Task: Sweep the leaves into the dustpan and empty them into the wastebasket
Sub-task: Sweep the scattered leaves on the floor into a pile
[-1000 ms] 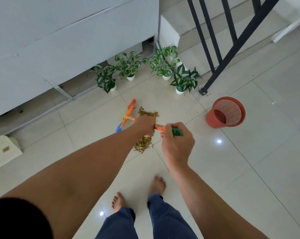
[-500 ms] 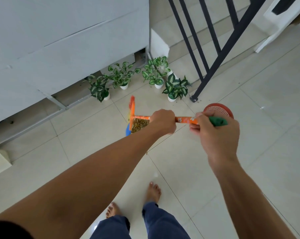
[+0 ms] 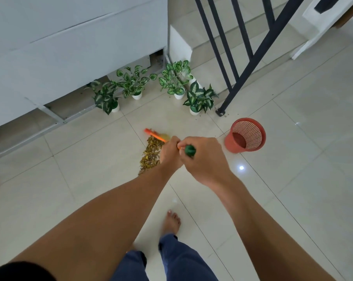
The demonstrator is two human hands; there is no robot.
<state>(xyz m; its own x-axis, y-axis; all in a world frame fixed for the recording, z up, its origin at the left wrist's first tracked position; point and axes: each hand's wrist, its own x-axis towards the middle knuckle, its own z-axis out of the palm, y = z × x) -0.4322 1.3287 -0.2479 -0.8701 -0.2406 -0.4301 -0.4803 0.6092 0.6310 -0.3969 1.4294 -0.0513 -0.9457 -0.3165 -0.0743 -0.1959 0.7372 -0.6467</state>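
Orange broom handle [image 3: 155,135] is clasped by both fists, left hand [image 3: 170,152] and right hand [image 3: 204,159], which hide its middle and part of the leaves [image 3: 150,154]; bristles blurred.

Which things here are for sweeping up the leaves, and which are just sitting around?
For the job:
leaves
broom, held by left hand and right hand
wastebasket

Just sitting around:
potted plants
stair railing

Bare arms, black short sleeve [image 3: 19,270], blue trousers [image 3: 183,260], barefoot [image 3: 172,222]
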